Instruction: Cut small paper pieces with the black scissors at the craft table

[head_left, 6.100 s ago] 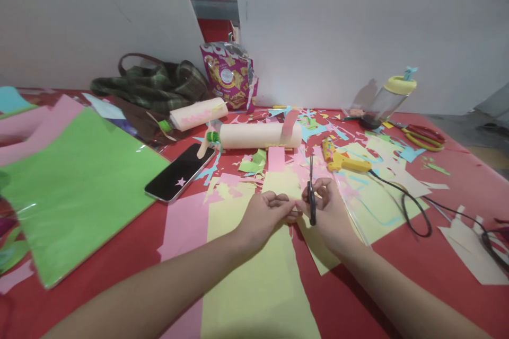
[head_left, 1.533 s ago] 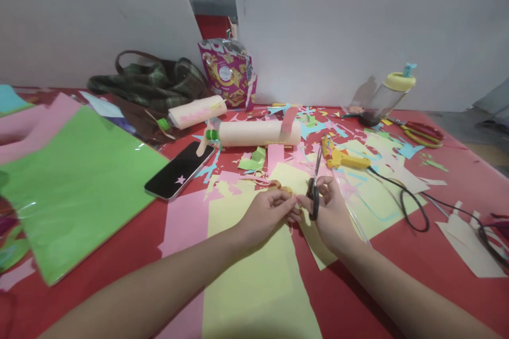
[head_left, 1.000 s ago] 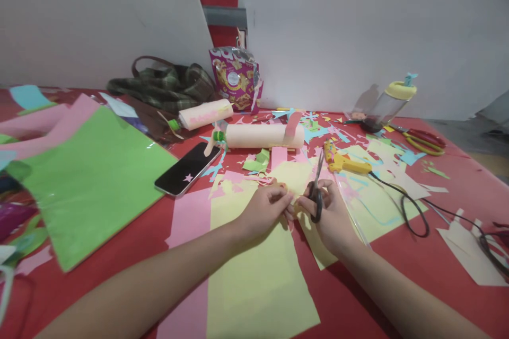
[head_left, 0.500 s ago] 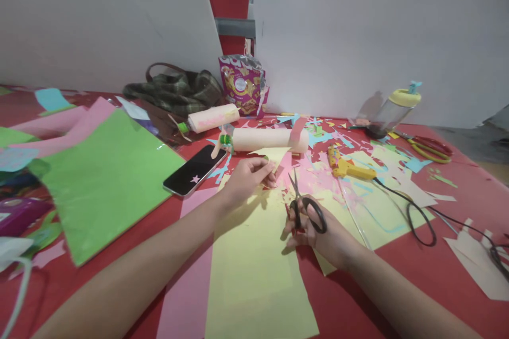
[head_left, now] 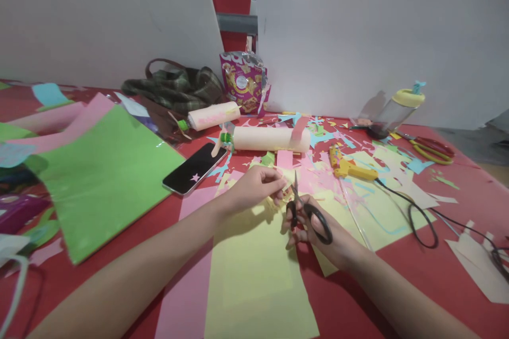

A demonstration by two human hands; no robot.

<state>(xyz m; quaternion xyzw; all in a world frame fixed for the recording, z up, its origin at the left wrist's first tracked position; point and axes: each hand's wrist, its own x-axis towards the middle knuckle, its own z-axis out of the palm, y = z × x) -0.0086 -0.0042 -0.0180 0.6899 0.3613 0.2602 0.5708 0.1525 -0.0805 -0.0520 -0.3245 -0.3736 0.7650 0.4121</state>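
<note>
My right hand [head_left: 318, 230] grips black-handled scissors [head_left: 308, 212], blades pointing up and away, fingers through the loops. My left hand [head_left: 256, 188] is closed in a pinch on a small piece of yellow paper [head_left: 283, 179] just left of the scissor blades. Both hands hover over a large yellow paper sheet [head_left: 254, 275] that lies on a pink sheet [head_left: 186, 291] on the red table [head_left: 417, 270].
A phone [head_left: 194, 168] lies left of my hands beside green sheets [head_left: 99, 180]. Two paper-wrapped bottles [head_left: 270, 139], a snack bag [head_left: 243, 82] and a plaid bag [head_left: 175, 87] stand behind. A yellow glue gun [head_left: 350, 167] with black cord, red scissors [head_left: 431, 147], a jar [head_left: 393, 108] and paper scraps lie right.
My hands first worked close together with the scissors upright. The left hand then lifted away with the yellow piece and has now come back beside the blades, while the right hand lowered the scissors.
</note>
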